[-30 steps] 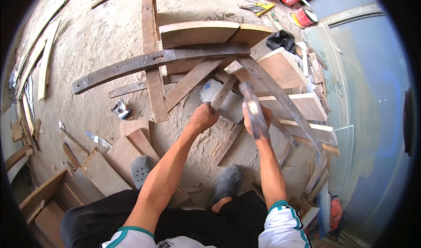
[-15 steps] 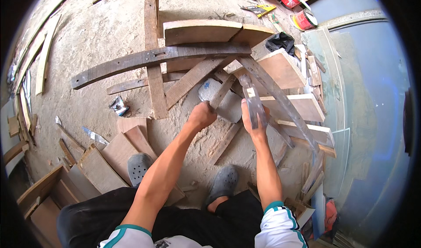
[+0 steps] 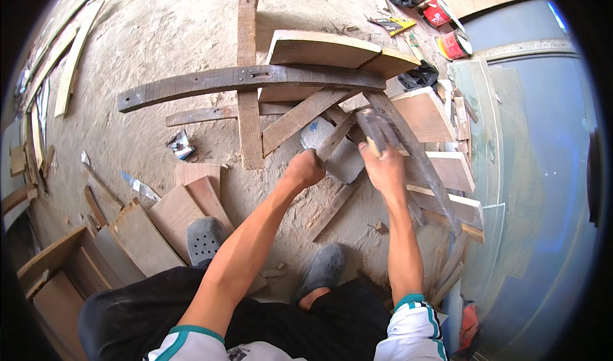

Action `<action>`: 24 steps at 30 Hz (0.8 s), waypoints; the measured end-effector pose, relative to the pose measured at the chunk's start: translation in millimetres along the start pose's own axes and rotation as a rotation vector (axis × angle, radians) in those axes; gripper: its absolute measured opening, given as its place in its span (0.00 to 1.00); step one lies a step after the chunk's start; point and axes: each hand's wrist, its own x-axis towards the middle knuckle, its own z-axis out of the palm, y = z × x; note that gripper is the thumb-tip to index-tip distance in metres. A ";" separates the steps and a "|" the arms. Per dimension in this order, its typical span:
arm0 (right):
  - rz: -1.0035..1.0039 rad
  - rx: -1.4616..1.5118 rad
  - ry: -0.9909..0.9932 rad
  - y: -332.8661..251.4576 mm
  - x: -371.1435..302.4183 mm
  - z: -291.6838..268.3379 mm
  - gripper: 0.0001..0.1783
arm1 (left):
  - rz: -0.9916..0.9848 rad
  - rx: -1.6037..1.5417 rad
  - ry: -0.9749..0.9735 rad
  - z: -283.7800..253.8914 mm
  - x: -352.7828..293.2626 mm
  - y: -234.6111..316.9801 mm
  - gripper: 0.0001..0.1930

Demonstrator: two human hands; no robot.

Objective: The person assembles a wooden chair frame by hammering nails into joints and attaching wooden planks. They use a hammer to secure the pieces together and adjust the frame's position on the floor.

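Note:
My left hand (image 3: 304,169) is closed round the near end of a short wooden strip (image 3: 336,138), which slants up and to the right across a rough grey block (image 3: 347,161) on the floor. Close by on the right, my right hand (image 3: 385,167) grips a hand tool with a wide dark head (image 3: 378,128) and a pale handle. Motion smears the tool, so I cannot tell its exact kind. Its head is beside the strip's far end; whether they touch is unclear. Behind the block, a long dark wooden beam (image 3: 191,88) lies across an upright-running plank (image 3: 249,131).
Pale boards (image 3: 426,116) and a slanting beam (image 3: 426,169) lie to the right, near a glass sheet (image 3: 504,169). Cut panels (image 3: 169,217) and a wooden box (image 3: 54,259) stand at lower left. A handsaw (image 3: 394,24) and red cans (image 3: 454,45) are at far right.
The tool in my right hand has swung and turned, its wide head now tilted up and left, nearer the strip. My left hand keeps its grip. The whole view has shifted slightly.

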 end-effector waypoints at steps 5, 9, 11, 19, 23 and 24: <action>-0.453 0.364 0.231 -27.2 -14.2 -26.4 0.13 | -0.012 -0.052 -0.035 -2.7 -4.9 2.1 0.16; -0.221 0.044 0.119 50.1 6.9 32.7 0.14 | 0.008 -0.049 -0.017 3.1 -3.7 7.6 0.16; 0.053 -0.244 0.024 48.7 13.9 38.6 0.19 | 0.032 -0.041 -0.027 5.6 -0.3 8.3 0.15; -0.387 -0.042 0.288 -18.8 -18.9 -20.0 0.07 | 0.018 -0.055 -0.010 8.6 4.9 -6.9 0.16; -0.368 -0.377 0.398 7.9 -13.0 3.9 0.09 | 0.031 -0.039 -0.028 7.3 2.4 -0.3 0.16; -0.312 -0.596 0.350 32.4 -4.0 19.2 0.10 | 0.042 -0.051 -0.013 7.0 3.4 4.4 0.16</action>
